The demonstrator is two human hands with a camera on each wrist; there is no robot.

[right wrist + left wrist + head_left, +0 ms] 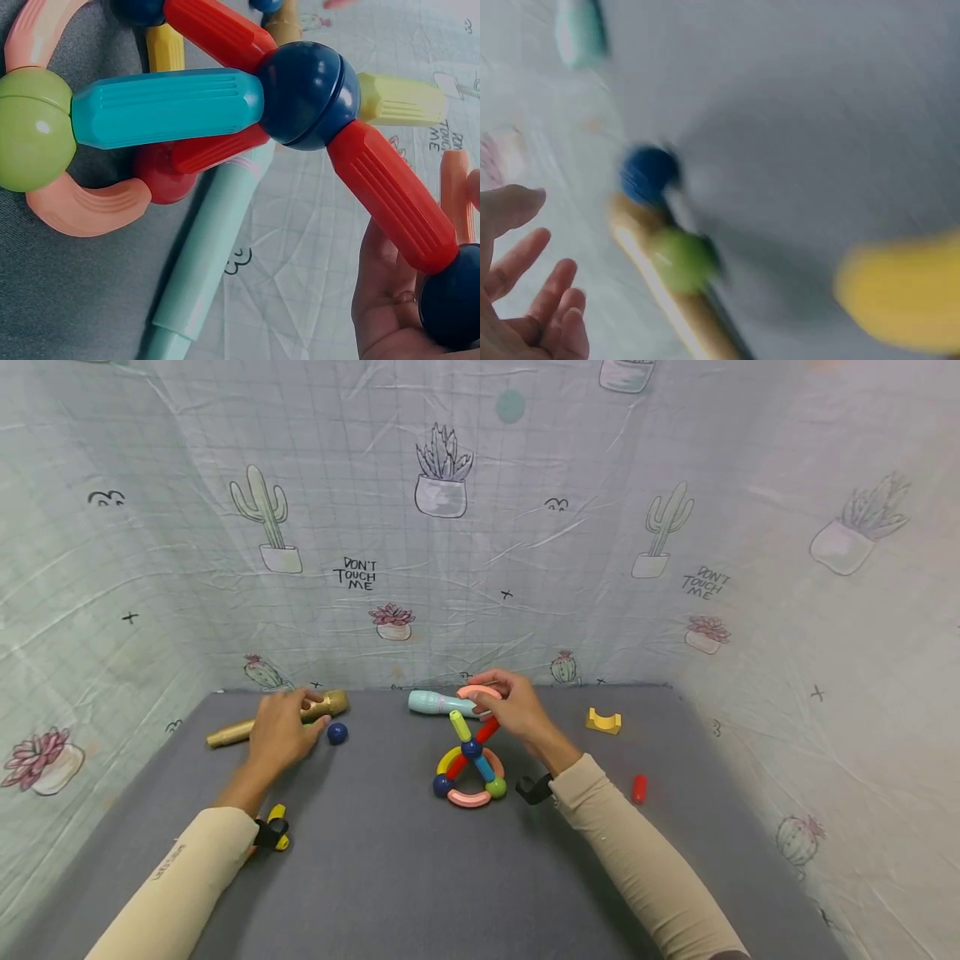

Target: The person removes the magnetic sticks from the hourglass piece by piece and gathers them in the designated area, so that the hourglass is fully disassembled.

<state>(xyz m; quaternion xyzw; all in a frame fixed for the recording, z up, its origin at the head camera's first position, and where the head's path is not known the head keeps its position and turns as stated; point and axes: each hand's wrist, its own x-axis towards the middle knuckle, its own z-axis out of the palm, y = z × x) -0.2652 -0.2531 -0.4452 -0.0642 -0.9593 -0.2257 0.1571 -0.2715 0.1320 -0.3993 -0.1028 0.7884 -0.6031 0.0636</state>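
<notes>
My right hand [517,706] pinches a pink curved magnetic stick [480,692] above a magnetic ball-and-stick structure. By these fingers, a dark blue ball [457,300] meets the upper end of a red stick [394,199]. The structure has a ring of yellow and pink curved sticks with balls between them, and straight sticks rise to a central dark blue ball [472,749]. A yellow-green stick [460,727] also points up from it. My left hand [279,731] has relaxed fingers, apart from a blue ball [337,733] and a green ball [682,260].
A gold tube with a wider end [232,733] lies behind my left hand. A mint tube [435,702] lies behind the structure. At right are a yellow curved block [603,721] and a red stick [639,789]. Yellow pieces [277,814] lie by my left wrist.
</notes>
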